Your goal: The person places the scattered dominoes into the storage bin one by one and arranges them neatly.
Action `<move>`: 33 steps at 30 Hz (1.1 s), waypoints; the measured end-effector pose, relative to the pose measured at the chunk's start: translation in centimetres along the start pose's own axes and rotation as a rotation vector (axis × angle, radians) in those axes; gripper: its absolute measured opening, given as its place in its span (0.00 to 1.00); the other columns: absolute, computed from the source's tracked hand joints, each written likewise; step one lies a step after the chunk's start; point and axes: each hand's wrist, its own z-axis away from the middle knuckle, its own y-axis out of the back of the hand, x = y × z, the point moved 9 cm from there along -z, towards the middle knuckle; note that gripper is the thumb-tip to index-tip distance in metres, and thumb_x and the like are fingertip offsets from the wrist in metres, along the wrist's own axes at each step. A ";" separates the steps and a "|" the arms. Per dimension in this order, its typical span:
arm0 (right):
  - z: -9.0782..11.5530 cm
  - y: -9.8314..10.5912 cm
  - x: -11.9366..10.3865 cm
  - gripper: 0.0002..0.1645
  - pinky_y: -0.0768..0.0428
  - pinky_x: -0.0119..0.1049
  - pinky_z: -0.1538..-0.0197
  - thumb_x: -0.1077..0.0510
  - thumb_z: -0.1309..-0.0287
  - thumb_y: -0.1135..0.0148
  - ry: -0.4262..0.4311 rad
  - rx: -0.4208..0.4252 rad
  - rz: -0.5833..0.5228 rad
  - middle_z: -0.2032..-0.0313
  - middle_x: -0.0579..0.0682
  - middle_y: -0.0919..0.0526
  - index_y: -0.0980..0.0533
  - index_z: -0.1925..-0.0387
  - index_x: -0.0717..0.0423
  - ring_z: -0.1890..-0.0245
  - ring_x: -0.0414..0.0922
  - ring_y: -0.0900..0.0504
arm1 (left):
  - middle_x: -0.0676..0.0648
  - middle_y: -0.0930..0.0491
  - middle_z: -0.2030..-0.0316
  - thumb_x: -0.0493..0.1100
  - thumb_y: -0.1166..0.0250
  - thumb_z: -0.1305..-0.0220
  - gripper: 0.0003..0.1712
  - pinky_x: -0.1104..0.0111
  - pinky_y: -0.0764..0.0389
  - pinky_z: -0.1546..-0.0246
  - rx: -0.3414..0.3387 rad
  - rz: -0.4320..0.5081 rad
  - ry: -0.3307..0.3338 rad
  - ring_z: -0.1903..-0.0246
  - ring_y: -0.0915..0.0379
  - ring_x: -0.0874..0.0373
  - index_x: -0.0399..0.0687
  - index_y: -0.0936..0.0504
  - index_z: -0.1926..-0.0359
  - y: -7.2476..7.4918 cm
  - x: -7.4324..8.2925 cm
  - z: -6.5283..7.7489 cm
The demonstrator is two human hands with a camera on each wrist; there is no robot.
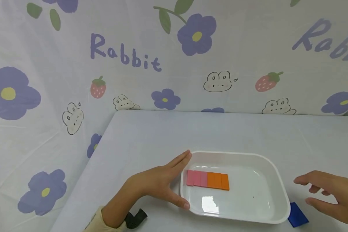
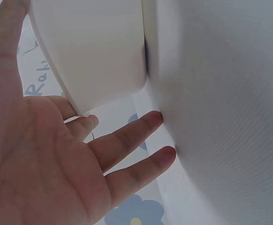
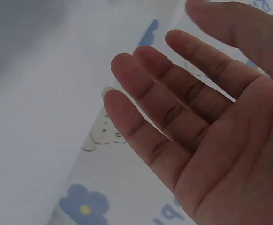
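Observation:
A white shallow tray (image 1: 246, 180) lies on the table with a row of thin pink tiles (image 1: 196, 178) and orange tiles (image 1: 218, 181) along its left side. At the tray's left end my left hand (image 1: 159, 180) spreads its thumb and fingers, touching the rim near both corners. The left wrist view shows the left palm (image 2: 38, 159) beside the tray wall (image 2: 96, 51), two fingertips down on the table. To the right, my right hand (image 1: 330, 193) is apart from the tray, fingers loosely extended and holding nothing. Near its thumb lies a blue flat piece (image 1: 297, 215) against the tray's outer right side.
A black strap-like object (image 1: 135, 219) is beside the left wrist, partly hidden by the forearm. The white tabletop (image 1: 168, 135) stretches behind the tray to a printed cloth backdrop (image 1: 174, 77) with flowers, rabbits and strawberries.

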 end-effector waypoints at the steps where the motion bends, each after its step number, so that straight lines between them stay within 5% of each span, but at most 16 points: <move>1: 0.1 -0.7 0.5 0.33 0.14 0.44 0.63 0.53 0.54 0.19 -0.014 -0.022 -0.013 0.52 0.51 0.18 0.23 0.46 0.57 0.62 0.45 0.18 | 0.66 0.74 0.23 0.78 0.28 0.57 0.77 0.51 0.35 0.34 0.000 -0.001 0.001 0.25 0.54 0.60 0.65 0.69 0.20 0.0 0.0 0.0; 6: 0.0 -4.0 1.3 0.36 0.15 0.54 0.62 0.52 0.60 0.17 -0.073 -0.135 -0.109 0.48 0.52 0.22 0.23 0.47 0.52 0.57 0.49 0.19 | 0.64 0.74 0.22 0.79 0.29 0.58 0.77 0.52 0.36 0.32 0.001 -0.008 0.013 0.25 0.55 0.61 0.64 0.69 0.20 -0.1 -0.1 0.2; 12: -0.2 -5.4 0.8 0.39 0.15 0.53 0.61 0.53 0.66 0.15 -0.044 -0.148 -0.151 0.46 0.51 0.24 0.22 0.47 0.47 0.50 0.56 0.22 | 0.64 0.73 0.22 0.79 0.29 0.58 0.77 0.52 0.36 0.32 0.001 -0.008 0.012 0.25 0.55 0.60 0.65 0.69 0.20 0.0 0.0 0.3; 19: 0.0 -6.8 0.9 0.44 0.19 0.61 0.54 0.51 0.70 0.13 -0.117 -0.177 -0.143 0.46 0.50 0.25 0.23 0.44 0.46 0.51 0.53 0.24 | 0.66 0.74 0.23 0.78 0.29 0.57 0.77 0.52 0.36 0.32 0.003 -0.005 0.003 0.25 0.54 0.60 0.65 0.69 0.20 0.2 0.2 0.2; 28: 0.0 -6.6 0.4 0.42 0.19 0.57 0.51 0.52 0.68 0.14 -0.062 -0.154 -0.113 0.47 0.47 0.26 0.22 0.45 0.46 0.51 0.51 0.26 | 0.67 0.75 0.23 0.78 0.28 0.57 0.77 0.53 0.36 0.32 -0.006 0.002 0.006 0.25 0.54 0.61 0.64 0.68 0.20 0.1 0.3 0.2; 33: 0.1 -6.1 -0.3 0.36 0.18 0.54 0.51 0.51 0.64 0.16 0.049 -0.087 -0.063 0.48 0.44 0.25 0.19 0.48 0.48 0.52 0.50 0.25 | 0.66 0.74 0.23 0.78 0.28 0.57 0.77 0.54 0.36 0.32 -0.010 -0.001 0.006 0.25 0.54 0.60 0.64 0.69 0.20 0.1 0.3 0.1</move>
